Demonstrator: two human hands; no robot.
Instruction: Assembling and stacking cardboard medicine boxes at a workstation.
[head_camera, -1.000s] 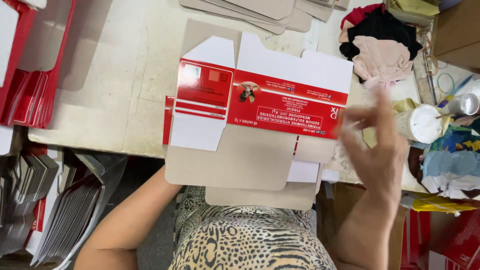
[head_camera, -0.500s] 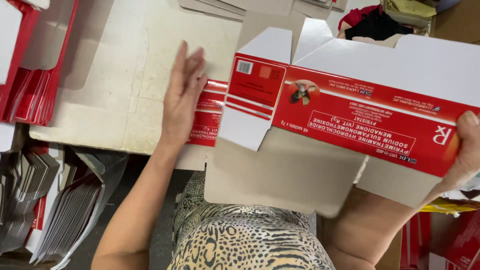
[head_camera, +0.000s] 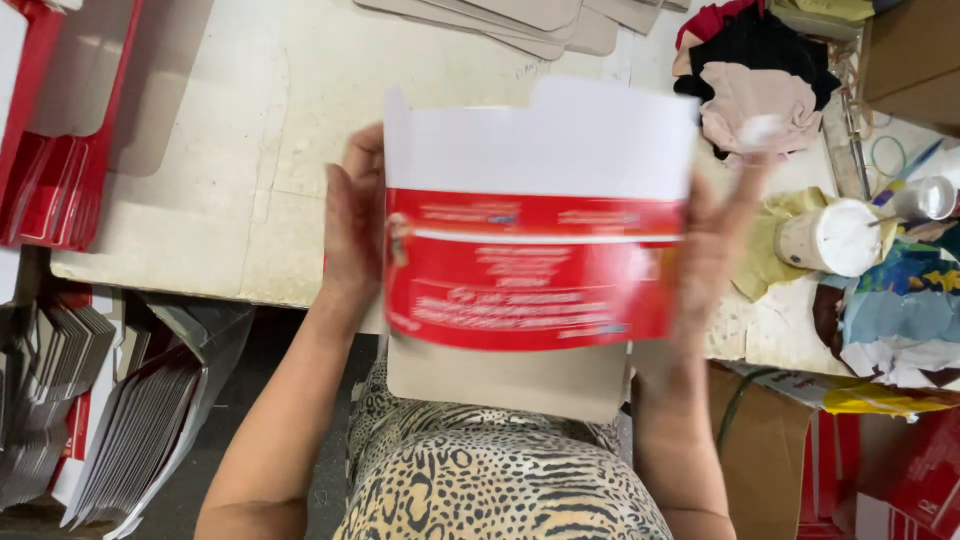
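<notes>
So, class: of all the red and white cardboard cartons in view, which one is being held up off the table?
The carton in the middle, gripped at its edges by the left hand and right hand. The other cartons lie stacked flat at the far left.

Setting: small box-making or packing workshop, hand assembly. Evidence: worn, stained worktable (head_camera: 200, 220) across the upper frame; flat red-and-white carton blanks (head_camera: 50, 190) stacked at upper left; grey folded blanks (head_camera: 130, 440) standing in bundles at lower left (dozens, on edge); plain cardboard cut-outs (head_camera: 520, 20) fanned along the top edge; glue pot (head_camera: 825, 238) with white paste at right, beside rags (head_camera: 760, 70) and paper scraps (head_camera: 890, 320); brown cardboard cartons (head_camera: 770, 450) at lower right.
</notes>
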